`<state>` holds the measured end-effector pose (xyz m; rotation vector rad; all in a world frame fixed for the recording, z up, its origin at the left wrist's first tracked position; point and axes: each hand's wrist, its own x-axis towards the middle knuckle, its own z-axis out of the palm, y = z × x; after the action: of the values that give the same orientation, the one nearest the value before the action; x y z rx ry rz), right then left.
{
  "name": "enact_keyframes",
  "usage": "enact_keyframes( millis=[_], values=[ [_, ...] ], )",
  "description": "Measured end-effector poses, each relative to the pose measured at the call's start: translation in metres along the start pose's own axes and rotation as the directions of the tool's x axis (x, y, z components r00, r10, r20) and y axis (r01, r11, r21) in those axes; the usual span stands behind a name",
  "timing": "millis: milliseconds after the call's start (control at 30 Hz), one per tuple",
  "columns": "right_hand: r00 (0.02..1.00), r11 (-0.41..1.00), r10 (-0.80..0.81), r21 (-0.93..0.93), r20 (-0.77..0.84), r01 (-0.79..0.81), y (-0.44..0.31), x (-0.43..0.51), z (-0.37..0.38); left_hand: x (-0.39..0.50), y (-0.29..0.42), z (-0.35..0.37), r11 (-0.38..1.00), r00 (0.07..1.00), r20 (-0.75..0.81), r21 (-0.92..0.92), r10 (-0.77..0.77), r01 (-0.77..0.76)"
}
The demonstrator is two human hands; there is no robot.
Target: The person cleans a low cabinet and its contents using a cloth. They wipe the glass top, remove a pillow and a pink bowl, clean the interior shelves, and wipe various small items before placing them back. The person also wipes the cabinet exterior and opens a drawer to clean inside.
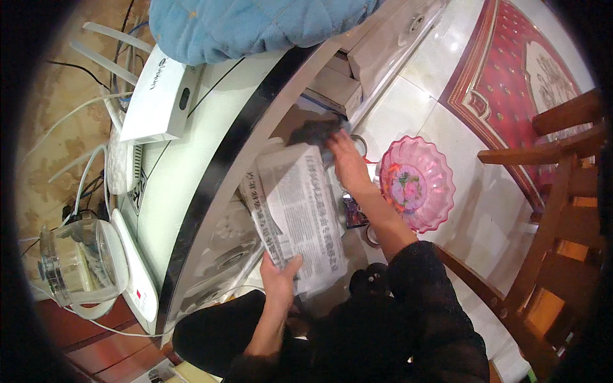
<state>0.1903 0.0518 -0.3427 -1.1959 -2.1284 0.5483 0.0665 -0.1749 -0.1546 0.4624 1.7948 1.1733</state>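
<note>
My left hand grips the lower left edge of a folded bundle of newspapers, thumb on top. The bundle bears printed writing and is tilted in front of my knees, beside the cabinet front. Past its upper end, my right hand has its fingers on a dark, limp-looking item, blurred by motion. What that item is cannot be made out. A scalloped pink plastic dish with a flower picture at its centre sits on the floor to the right of my right forearm.
A curved cabinet with a black edge runs along the left. On it are a white box, a white router, a clear lidded container and a blue quilted cloth. A wooden chair and a red patterned panel stand right.
</note>
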Motion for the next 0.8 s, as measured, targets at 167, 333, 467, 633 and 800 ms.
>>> enact_keyframes(
  millis=[167, 333, 467, 633, 800],
  values=[
    [0.909, 0.638, 0.374, 0.659, 0.186, -0.397, -0.017, -0.009, 0.009, 0.04, 0.008, 0.028, 0.967, 0.999, -0.016, -0.251, 0.029, -0.032],
    [0.806, 0.317, 0.565, 0.854, 0.179, -0.412, 0.034, -0.124, 0.048, 0.104, 0.013, 0.07, 0.856, 0.986, 0.161, -0.504, -0.039, 0.117],
    [0.688, 0.221, 0.593, 0.738, 0.418, -0.638, -0.052, -0.144, -0.008, 0.159, -0.002, 0.069, 0.724, 1.0, 0.018, -0.689, -0.02, 0.027],
    [0.561, -0.148, 0.625, 0.788, 0.543, -0.597, -0.071, -0.179, -0.04, 0.226, -0.013, 0.101, 0.769, 0.921, 0.079, -0.527, -0.381, 0.363],
    [0.581, -0.315, 0.573, 0.809, 0.579, -0.496, -0.087, -0.174, -0.048, 0.269, -0.047, 0.101, 0.942, 0.996, -0.07, -0.335, -0.063, 0.036]
  ],
)
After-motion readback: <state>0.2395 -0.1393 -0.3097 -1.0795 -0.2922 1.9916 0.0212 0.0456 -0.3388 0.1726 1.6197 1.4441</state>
